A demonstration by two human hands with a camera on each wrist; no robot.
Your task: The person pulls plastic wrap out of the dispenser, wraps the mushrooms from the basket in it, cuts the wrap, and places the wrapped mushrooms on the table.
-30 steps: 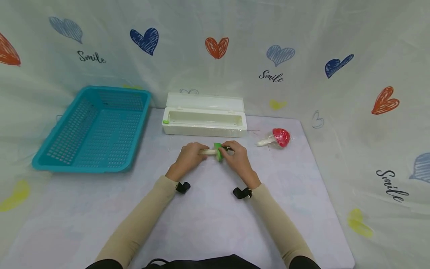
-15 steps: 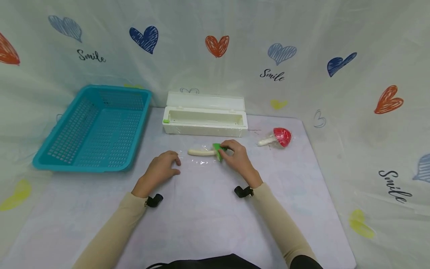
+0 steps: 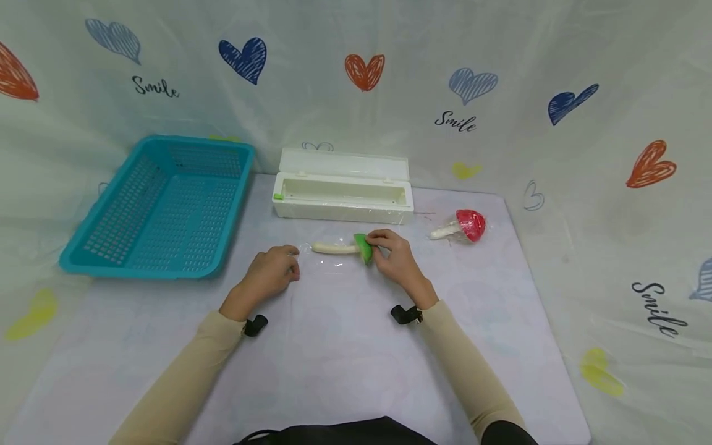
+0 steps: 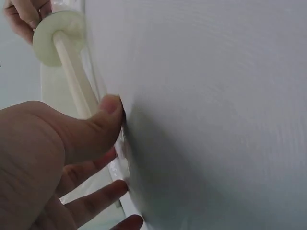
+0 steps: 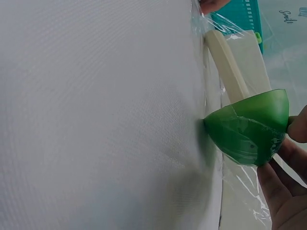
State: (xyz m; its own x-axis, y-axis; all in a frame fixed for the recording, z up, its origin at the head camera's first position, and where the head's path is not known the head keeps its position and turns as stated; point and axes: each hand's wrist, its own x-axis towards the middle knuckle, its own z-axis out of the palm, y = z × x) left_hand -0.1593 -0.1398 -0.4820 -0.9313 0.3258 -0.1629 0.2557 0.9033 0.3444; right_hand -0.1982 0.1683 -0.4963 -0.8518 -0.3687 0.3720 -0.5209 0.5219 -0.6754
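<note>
A toy mushroom [image 3: 335,248] with a green cap and cream stem lies on a sheet of clear plastic wrap [image 3: 330,266] in the middle of the table. My right hand [image 3: 392,256] pinches its green cap [image 5: 249,129] between thumb and fingers at the rounded end. At the sheet's left edge rests my left hand [image 3: 271,272], its fingertips down by the film. The left wrist view shows that hand's thumb [image 4: 103,117] and fingers spread apart, with the stem [image 4: 74,74] beyond them.
A white wrap dispenser box [image 3: 343,213] with its lid raised and a green slider stands at the back. Left of it is a teal basket [image 3: 156,272]. A red-capped mushroom [image 3: 470,225], wrapped in film, lies at the right. A printed curtain [image 3: 311,37] hangs behind.
My left hand has let go of the stem and moved left to the film's edge. The right hand stays at the green cap, its fingers shifted slightly toward the cap's rounded end.
</note>
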